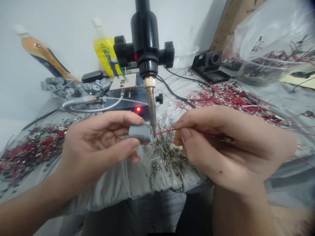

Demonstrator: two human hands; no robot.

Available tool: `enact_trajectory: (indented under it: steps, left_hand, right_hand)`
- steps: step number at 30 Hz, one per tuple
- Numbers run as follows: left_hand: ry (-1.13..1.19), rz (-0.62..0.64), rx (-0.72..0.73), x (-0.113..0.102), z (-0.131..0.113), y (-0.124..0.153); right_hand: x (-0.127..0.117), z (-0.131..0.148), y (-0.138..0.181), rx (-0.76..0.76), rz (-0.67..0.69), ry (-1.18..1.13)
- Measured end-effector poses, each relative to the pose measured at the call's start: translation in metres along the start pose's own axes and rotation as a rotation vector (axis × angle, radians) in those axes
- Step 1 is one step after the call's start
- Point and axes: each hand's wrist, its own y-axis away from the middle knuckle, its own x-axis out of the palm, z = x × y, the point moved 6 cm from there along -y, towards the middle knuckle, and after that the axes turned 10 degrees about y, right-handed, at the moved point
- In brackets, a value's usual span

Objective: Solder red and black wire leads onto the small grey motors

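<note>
Between the thumb and fingers of my left hand (100,141) is a small grey cylindrical motor (140,133), lying on its side with one end toward the right. My right hand (221,141) pinches a thin red wire (166,131), whose tip reaches the motor's right end. A soldering iron (152,108) points straight down from its stand clamp (145,49), and its tip is at the spot where wire and motor come together. Whether the wire is joined to the motor is too small to tell.
Solder bits (169,160) litter the table cover below. Heaps of red-wired parts lie left (36,144) and right (236,98). Several grey motors (86,88) are piled behind, near a soldering unit with a red light (138,109), a yellow bottle (105,54) and an orange-labelled bottle (41,52).
</note>
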Motion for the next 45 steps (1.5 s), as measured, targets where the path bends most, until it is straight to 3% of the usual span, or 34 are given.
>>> enact_trajectory:
  steps: [14,26,45]
  left_hand:
    - [-0.020,0.005,0.004,0.0001,0.0006,0.0005]
    - [-0.059,-0.018,0.035,-0.0009,-0.0004,0.0005]
    - [-0.048,-0.011,-0.035,-0.0002,0.0018,-0.0002]
  right_hand:
    - [0.0016,-0.0012,0.0006,0.030,0.037,-0.022]
    - [0.0037,-0.0044,0.0032,-0.001,-0.023,-0.096]
    - [0.0028,-0.0050,0.0017,0.072,0.094,-0.008]
